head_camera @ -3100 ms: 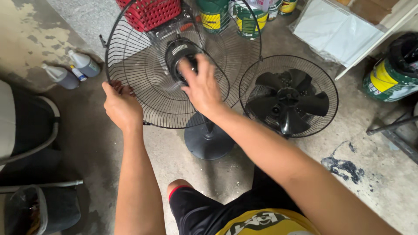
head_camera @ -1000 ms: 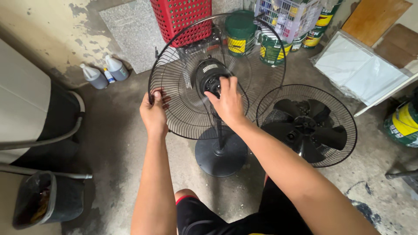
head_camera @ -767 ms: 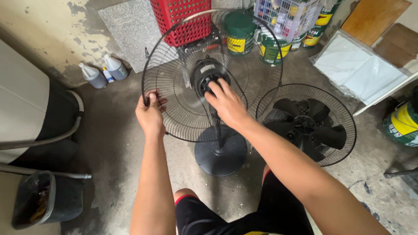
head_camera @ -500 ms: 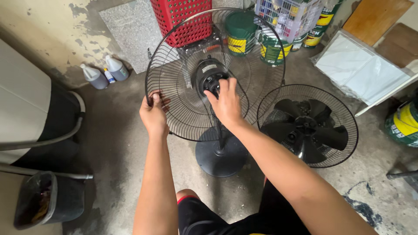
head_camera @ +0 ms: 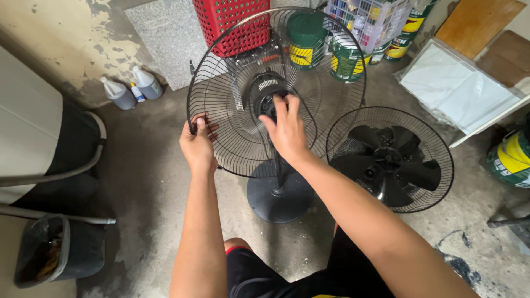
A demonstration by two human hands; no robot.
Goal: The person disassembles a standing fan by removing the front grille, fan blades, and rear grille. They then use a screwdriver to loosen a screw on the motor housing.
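Observation:
A black stand fan with a round base [head_camera: 276, 198] stands on the concrete floor in front of me. Its rear wire guard [head_camera: 232, 138] is mounted around the black motor hub [head_camera: 265, 91]. My left hand [head_camera: 199, 146] grips the guard's left rim. My right hand [head_camera: 284, 129] reaches into the middle, fingertips on the black ring at the hub. To the right, a second wire guard [head_camera: 436, 154] lies on the floor with the black fan blade [head_camera: 389, 165] resting in it.
A red crate [head_camera: 234, 22], green paint cans [head_camera: 306, 41] and a basket of bottles [head_camera: 367, 19] stand behind the fan. Grey jugs [head_camera: 118, 94] sit by the wall at left. A black bin [head_camera: 52, 254] is at lower left, a white panel [head_camera: 458, 88] at right.
My right hand's fingers have shifted around the hub ring, as in turning it. The left hand keeps its hold on the guard rim, which has rocked slightly. The camera has drifted a little.

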